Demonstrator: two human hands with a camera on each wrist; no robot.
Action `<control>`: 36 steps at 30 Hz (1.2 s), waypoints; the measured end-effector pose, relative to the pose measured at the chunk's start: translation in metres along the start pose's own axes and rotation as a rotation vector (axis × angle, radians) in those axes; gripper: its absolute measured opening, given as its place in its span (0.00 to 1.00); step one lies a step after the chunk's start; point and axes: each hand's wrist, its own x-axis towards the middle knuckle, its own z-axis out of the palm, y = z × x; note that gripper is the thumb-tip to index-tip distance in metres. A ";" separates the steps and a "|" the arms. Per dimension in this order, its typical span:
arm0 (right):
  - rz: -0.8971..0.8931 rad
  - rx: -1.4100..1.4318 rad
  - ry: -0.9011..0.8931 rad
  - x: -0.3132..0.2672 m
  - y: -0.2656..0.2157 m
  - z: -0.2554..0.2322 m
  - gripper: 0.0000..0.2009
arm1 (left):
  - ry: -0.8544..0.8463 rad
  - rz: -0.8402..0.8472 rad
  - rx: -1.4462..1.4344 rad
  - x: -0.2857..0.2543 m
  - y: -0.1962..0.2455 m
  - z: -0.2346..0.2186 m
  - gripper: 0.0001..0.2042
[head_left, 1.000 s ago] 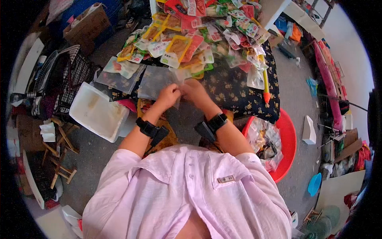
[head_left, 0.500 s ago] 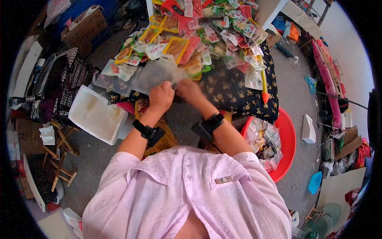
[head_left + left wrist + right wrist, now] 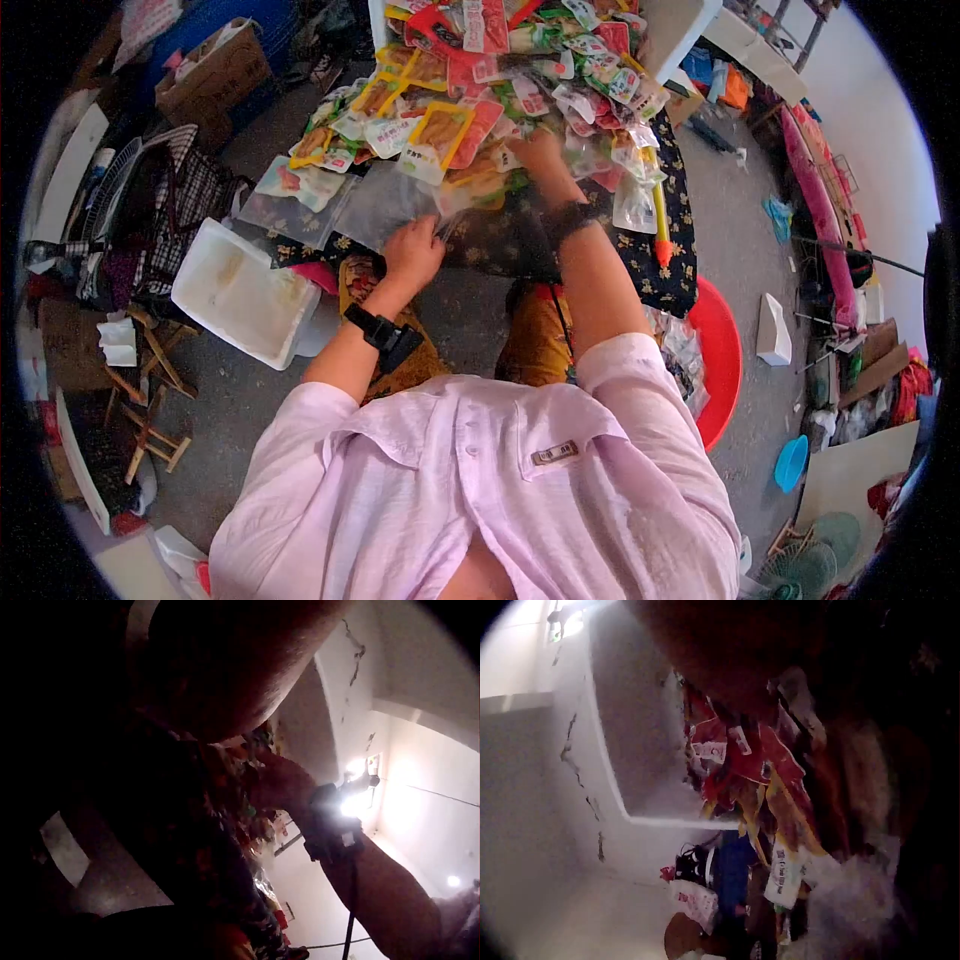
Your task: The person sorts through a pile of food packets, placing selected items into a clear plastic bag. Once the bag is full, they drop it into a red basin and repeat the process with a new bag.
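Observation:
My left hand (image 3: 414,252) holds the near edge of a clear plastic bag (image 3: 375,205), which lies flat at the front of the cloth-covered table. Up among the heaped food packets (image 3: 490,70), my right hand (image 3: 541,158) reaches over the near side of the pile, blurred, its fingertips hidden; I cannot tell whether it grips a packet. A yellow-edged packet (image 3: 437,135) lies just beyond the bag. In the dark right wrist view, red and yellow packets (image 3: 761,757) show close below the hand.
Another clear bag with a packet (image 3: 298,190) lies at the table's left. A white tray (image 3: 245,295) stands at lower left, a red basin (image 3: 720,370) holding plastic at right. A yellow stick with an orange tip (image 3: 662,225) lies on the dark flowered cloth (image 3: 600,255).
Both hands were together at the clear bag's edge. My right hand has since left it and moved forward and right to the packets; my left hand stays by the bag, slightly lower.

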 end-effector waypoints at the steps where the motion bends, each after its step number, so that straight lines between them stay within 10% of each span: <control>1: 0.018 -0.047 -0.069 0.002 -0.001 0.002 0.18 | 0.014 0.008 0.001 -0.002 -0.001 0.001 0.13; 9: -0.373 0.548 -0.012 -0.053 0.019 -0.014 0.10 | -0.027 -0.041 -0.030 -0.002 0.000 0.001 0.12; 13: -0.219 0.578 0.051 -0.116 0.006 -0.042 0.11 | -0.083 -0.104 -0.033 -0.001 0.008 -0.005 0.13; 18: 0.206 1.530 -0.071 -0.145 0.020 -0.054 0.12 | -0.117 -0.079 -0.054 0.000 0.012 -0.005 0.14; 20: -0.029 0.968 -0.026 -0.163 0.016 -0.060 0.11 | -0.118 -0.080 -0.074 -0.001 0.013 -0.002 0.13; 22: 0.250 1.558 -0.152 -0.165 0.017 -0.049 0.11 | -0.108 -0.095 -0.091 -0.002 0.015 0.000 0.12; 27: 0.299 1.404 -0.219 -0.183 0.001 -0.034 0.09 | -0.042 -0.064 -0.153 -0.006 0.018 0.004 0.10; 29: 0.011 1.053 -0.137 -0.187 -0.003 -0.032 0.10 | -0.023 -0.045 -0.145 -0.008 0.014 0.008 0.10; 33: 0.354 1.552 -0.192 -0.185 -0.007 -0.029 0.09 | 0.027 -0.015 -0.129 -0.011 0.017 0.008 0.08; 36: -0.024 0.806 -0.095 -0.183 0.011 -0.019 0.09 | 0.065 0.051 -0.109 -0.011 0.018 0.007 0.08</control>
